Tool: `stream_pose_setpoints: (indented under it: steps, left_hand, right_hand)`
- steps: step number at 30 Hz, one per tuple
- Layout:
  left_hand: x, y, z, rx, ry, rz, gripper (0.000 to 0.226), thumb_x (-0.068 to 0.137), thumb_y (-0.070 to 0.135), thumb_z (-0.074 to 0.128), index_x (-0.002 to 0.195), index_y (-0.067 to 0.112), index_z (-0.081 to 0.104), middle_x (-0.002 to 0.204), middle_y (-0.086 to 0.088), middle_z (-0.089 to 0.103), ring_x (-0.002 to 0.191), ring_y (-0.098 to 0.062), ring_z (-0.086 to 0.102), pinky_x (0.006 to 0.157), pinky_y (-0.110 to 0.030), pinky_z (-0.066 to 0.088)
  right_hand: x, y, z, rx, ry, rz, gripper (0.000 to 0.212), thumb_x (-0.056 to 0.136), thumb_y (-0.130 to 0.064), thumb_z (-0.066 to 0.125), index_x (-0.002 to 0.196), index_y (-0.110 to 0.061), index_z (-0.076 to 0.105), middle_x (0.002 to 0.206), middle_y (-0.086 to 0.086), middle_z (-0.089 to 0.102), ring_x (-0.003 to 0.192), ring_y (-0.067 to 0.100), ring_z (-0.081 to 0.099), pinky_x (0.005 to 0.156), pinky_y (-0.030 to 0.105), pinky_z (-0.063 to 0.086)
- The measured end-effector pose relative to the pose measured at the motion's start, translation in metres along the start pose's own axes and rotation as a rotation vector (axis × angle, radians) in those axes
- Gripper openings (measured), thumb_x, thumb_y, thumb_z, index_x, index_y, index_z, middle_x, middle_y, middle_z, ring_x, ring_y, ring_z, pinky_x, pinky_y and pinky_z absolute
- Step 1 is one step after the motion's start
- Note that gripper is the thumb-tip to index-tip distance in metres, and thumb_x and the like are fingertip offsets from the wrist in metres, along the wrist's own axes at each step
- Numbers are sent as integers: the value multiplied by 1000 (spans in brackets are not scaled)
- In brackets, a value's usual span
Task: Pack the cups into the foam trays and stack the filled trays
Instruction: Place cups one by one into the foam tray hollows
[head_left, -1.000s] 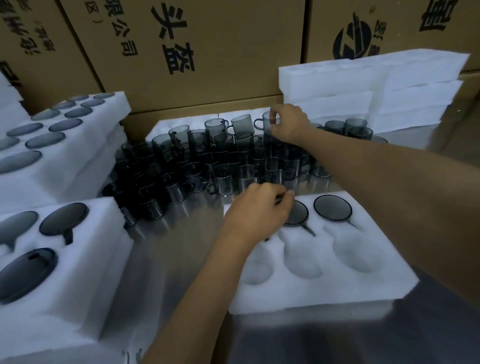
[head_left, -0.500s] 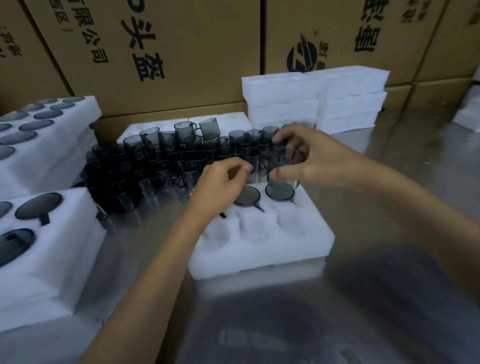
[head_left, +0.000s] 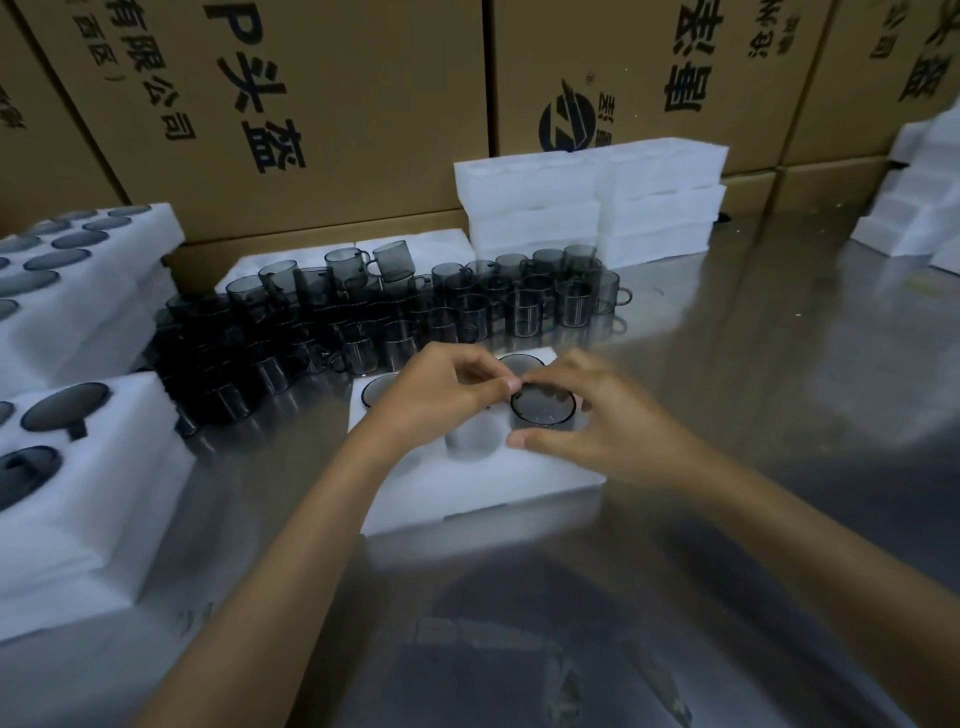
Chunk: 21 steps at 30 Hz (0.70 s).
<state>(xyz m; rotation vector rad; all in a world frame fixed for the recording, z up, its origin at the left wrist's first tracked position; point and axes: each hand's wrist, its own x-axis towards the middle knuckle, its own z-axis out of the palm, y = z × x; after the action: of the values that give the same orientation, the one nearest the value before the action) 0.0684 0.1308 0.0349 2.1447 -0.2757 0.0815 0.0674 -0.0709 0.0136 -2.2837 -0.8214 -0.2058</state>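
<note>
Brown cardboard boxes (head_left: 332, 104) printed with black characters are stacked as a wall along the far side. Below them a reflective metal worktop (head_left: 727, 415) fills most of the view. At the left edge, filled foam trays (head_left: 88, 499) are seen in two stacks, dark cup rims showing in their round pockets. Against the boxes at the back, empty foam trays (head_left: 587, 202) are piled in white blocks, and more white foam (head_left: 919, 208) is visible at the far right. Between these, a large cluster of loose smoky glass cups (head_left: 395, 312) with handles is spread over the worktop, some stacked on others.

Just in front of the cluster, one foam tray (head_left: 478, 483) lies flat on the worktop. Cups can be seen seated in its far pockets, while a near pocket is open.

Over this tray the right hand (head_left: 602, 421) is curled around a single cup (head_left: 543, 408), thumb on the near side and fingers round the far side; the cup is held upright at the tray's right part, its base hidden. The left hand (head_left: 436, 400) is pinched at thumb and forefinger beside that cup's rim; whether the rim is touched cannot be told.
</note>
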Motion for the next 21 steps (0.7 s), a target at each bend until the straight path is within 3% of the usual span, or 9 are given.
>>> stream_pose_setpoints:
  steps: [2, 4, 6, 8, 11, 13, 15, 18, 21]
  left_hand:
    - [1, -4, 3, 70, 39, -6, 9, 85, 28, 76, 89, 20, 77, 93, 0, 71, 92, -13, 65, 87, -34, 51]
    - [3, -8, 5, 152, 50, 14, 11, 85, 30, 76, 93, 23, 75, 109, 3, 64, 112, -17, 57, 102, -41, 43]
    - [4, -11, 9, 195, 39, 24, 20, 85, 31, 75, 103, 25, 71, 120, 8, 59, 123, -16, 50, 110, -43, 36]
    - [5, -14, 11, 214, 28, 21, 28, 87, 31, 73, 113, 26, 67, 128, 8, 57, 128, -15, 48, 113, -43, 34]
    - [7, -19, 9, 277, -26, 14, 35, 90, 39, 68, 123, 29, 61, 136, 10, 54, 131, -13, 45, 114, -40, 33]
    - [8, -23, 3, 256, -32, 2, 32, 92, 40, 65, 123, 32, 61, 132, 13, 57, 126, -9, 49, 106, -32, 40]
    - [8, -28, -2, 188, 16, -7, 23, 96, 33, 61, 119, 32, 63, 116, 15, 66, 113, -6, 58, 90, -22, 45]
    - [10, -33, -1, 188, 80, 38, 20, 98, 24, 58, 116, 26, 67, 117, 12, 67, 115, -6, 58, 96, -22, 44]
    - [13, -38, 0, 193, 91, 71, 19, 97, 20, 59, 113, 24, 69, 124, 13, 65, 123, -7, 54, 109, -29, 39]
  right_hand:
    - [-8, 6, 4, -238, -37, -13, 66, 84, -75, 47, 141, -41, 48, 138, -13, 45, 130, 5, 33, 98, 24, 26]
    - [-16, 8, 9, -336, -96, 4, 81, 84, -84, 23, 153, -42, 26, 160, -22, 16, 149, 5, 4, 108, 31, 14]
    - [-20, 9, 13, -314, -150, 35, 83, 83, -86, 12, 155, -45, 13, 163, -23, -5, 147, -2, -16, 112, 33, 4]
    - [-18, 8, 11, -227, -185, 80, 83, 81, -88, 11, 153, -48, 17, 162, -26, -8, 145, -7, -19, 113, 34, -2]
    - [-1, 12, 1, 88, -124, 205, 74, 84, -83, 29, 148, -44, 39, 161, -25, 15, 148, -3, 1, 118, 39, -2]
    - [23, 24, -3, 274, 100, 301, 50, 97, -53, 51, 143, -33, 50, 152, -9, 43, 141, 7, 34, 120, 36, 21]
    - [55, 42, -5, 359, 234, 438, 37, 98, -22, 57, 136, -24, 57, 133, 2, 59, 121, 14, 54, 109, 28, 39]
    - [101, 69, -7, 323, 121, 521, 43, 96, -6, 52, 138, -16, 54, 108, 8, 60, 106, 27, 61, 94, 30, 45]
    - [136, 80, -1, 229, 80, 549, 47, 94, -7, 54, 139, -19, 55, 114, 10, 59, 102, 23, 61, 83, 26, 49]
